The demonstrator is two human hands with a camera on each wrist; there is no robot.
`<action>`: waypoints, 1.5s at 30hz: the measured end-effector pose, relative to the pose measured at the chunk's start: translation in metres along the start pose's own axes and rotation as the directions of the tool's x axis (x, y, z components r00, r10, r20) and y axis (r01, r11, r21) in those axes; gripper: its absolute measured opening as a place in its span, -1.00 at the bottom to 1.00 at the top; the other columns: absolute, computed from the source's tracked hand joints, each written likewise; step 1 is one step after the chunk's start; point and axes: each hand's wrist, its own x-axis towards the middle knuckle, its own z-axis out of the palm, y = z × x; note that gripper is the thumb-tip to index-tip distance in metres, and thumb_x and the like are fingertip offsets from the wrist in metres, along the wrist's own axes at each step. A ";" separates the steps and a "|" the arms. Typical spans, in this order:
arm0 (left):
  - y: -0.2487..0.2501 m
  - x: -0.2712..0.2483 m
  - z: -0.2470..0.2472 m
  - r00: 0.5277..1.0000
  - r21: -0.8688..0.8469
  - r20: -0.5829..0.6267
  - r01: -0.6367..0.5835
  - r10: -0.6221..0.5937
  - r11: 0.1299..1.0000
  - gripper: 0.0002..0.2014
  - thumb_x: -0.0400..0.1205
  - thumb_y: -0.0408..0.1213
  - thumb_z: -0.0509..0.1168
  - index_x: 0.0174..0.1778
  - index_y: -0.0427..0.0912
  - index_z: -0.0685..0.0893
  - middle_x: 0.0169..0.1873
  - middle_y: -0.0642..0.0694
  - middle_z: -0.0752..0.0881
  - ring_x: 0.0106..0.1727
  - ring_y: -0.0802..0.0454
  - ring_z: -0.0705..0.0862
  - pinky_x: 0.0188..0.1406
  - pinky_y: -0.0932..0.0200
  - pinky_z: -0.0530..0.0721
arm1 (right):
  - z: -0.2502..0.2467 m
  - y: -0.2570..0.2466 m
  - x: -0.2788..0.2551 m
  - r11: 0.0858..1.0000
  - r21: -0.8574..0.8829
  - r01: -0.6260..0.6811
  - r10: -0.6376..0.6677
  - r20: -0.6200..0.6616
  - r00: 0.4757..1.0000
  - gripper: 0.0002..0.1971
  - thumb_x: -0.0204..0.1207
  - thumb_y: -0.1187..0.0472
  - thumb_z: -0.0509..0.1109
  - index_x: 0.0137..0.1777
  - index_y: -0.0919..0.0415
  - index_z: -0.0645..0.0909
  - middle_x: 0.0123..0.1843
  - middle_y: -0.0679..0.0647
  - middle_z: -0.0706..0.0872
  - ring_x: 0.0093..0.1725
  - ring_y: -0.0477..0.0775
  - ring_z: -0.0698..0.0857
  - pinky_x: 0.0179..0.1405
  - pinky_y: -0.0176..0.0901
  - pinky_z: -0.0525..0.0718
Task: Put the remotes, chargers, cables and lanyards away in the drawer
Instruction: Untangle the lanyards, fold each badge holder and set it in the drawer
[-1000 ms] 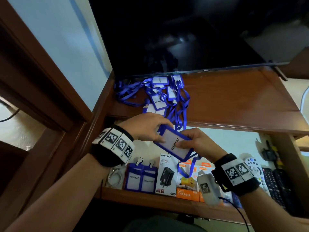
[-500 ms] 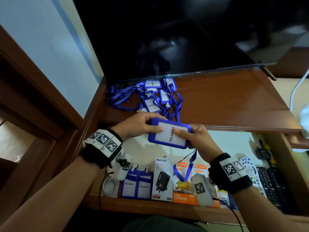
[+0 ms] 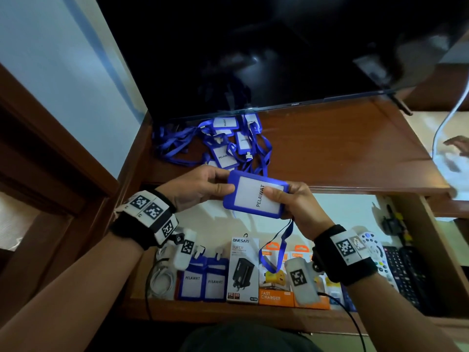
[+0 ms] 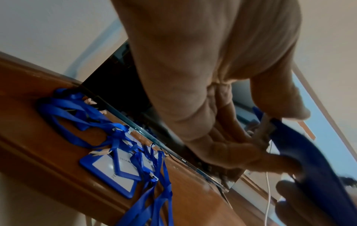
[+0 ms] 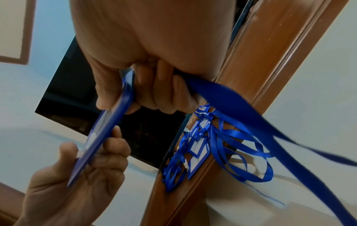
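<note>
Both hands are holding one blue badge holder (image 3: 255, 196) printed PELAWAT above the open drawer (image 3: 317, 320), in front of the wooden shelf (image 3: 330, 148). The left hand (image 3: 198, 186) is pinching the holder's left end, thumb on the white face and fingers curled behind it. The right hand (image 3: 297, 204) is gripping the right end, its thumb pressing on the card face and its fingers curled underneath, with the blue strap (image 3: 281, 247) trailing out from under that hand and hanging down toward the drawer. On the shelf, just below the dark television screen (image 3: 253, 59), a tangled pile of lanyards (image 3: 223, 143) with more badge holders is lying. Inside the drawer, along its front edge, two PELAWAT badge holders (image 3: 203, 283) are sitting beside a coiled white cable (image 3: 162, 280), next to a ONESAM charger box (image 3: 243, 270) and orange fast charger boxes (image 3: 275, 288), while remotes (image 3: 396, 270) are lying at the right end.
</note>
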 end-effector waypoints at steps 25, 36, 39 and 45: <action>-0.002 -0.013 0.005 0.999 0.506 0.012 0.039 -0.052 0.862 -0.95 0.56 -0.33 0.43 -0.19 -0.10 0.70 -0.44 -0.12 0.75 -0.45 0.04 0.67 -0.31 0.22 0.65 | 0.011 0.002 -0.008 0.999 -0.034 0.015 -0.013 0.054 0.998 -0.85 0.52 0.25 0.41 -0.02 0.32 0.73 -0.25 0.08 0.83 -0.31 -0.02 0.78 -0.43 -0.32 0.66; 0.001 -0.001 0.001 0.922 0.352 -0.342 -0.050 0.179 0.934 -0.96 0.64 -0.43 0.29 -0.11 -0.27 0.64 -0.45 -0.17 0.66 -0.56 0.11 0.58 -0.40 0.19 0.60 | 0.006 0.007 -0.011 0.942 -0.313 0.122 -0.122 0.021 0.992 -0.67 0.50 0.06 0.41 -0.39 0.26 0.54 -0.61 -0.16 0.33 -0.58 -0.15 0.24 -0.57 -0.37 0.25; -0.003 0.005 -0.003 0.834 0.322 -0.495 -0.084 0.243 0.943 -0.86 0.64 -0.39 0.30 -0.23 -0.16 0.62 -0.58 -0.07 0.64 -0.63 0.07 0.52 -0.46 0.14 0.56 | 0.005 0.009 -0.011 0.882 -0.454 0.130 -0.138 0.015 0.990 -0.71 0.62 0.22 0.34 -0.34 0.30 0.56 -0.59 -0.14 0.34 -0.61 -0.19 0.28 -0.56 -0.45 0.27; -0.023 0.011 0.000 0.727 0.624 -0.554 0.041 0.405 0.780 -0.82 0.60 -0.14 0.34 -0.29 -0.10 0.58 -0.53 -0.08 0.69 -0.54 0.06 0.63 -0.37 0.09 0.62 | 0.015 0.000 -0.023 0.758 -0.619 0.205 -0.114 0.183 0.976 -0.71 0.64 0.23 0.29 -0.35 0.17 0.57 -0.52 -0.10 0.37 -0.58 -0.17 0.36 -0.50 -0.39 0.30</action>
